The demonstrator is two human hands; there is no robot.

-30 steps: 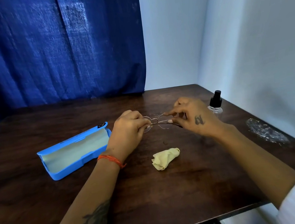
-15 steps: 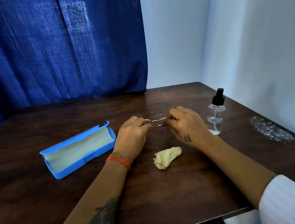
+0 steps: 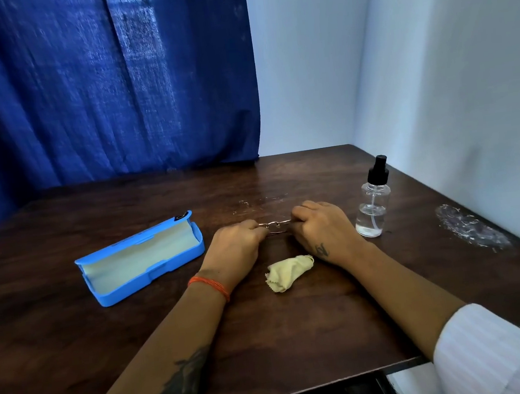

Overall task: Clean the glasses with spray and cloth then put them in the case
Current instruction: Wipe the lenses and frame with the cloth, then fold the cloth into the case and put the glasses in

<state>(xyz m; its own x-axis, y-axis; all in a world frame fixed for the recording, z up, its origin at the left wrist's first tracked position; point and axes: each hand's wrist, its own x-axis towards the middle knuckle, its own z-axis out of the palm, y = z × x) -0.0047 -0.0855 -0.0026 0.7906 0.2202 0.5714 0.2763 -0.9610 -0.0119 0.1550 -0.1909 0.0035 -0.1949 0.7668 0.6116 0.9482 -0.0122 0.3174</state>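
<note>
Curtain fabric (image 3: 93, 86), deep blue, hangs behind the dark wooden table (image 3: 300, 338). At the left lies the blue glasses case (image 3: 139, 262), lid open, pale lining showing. Next, the left hand (image 3: 235, 248), an orange thread bracelet (image 3: 210, 286) on its wrist, has its fingers curled shut on one end of the wire-framed glasses (image 3: 275, 226). A crumpled yellow cloth (image 3: 288, 271) rests just nearer the person. The right hand (image 3: 321, 232) pinches the other end. Further right stands the clear spray bottle (image 3: 373, 203), upright, black-capped.
</note>
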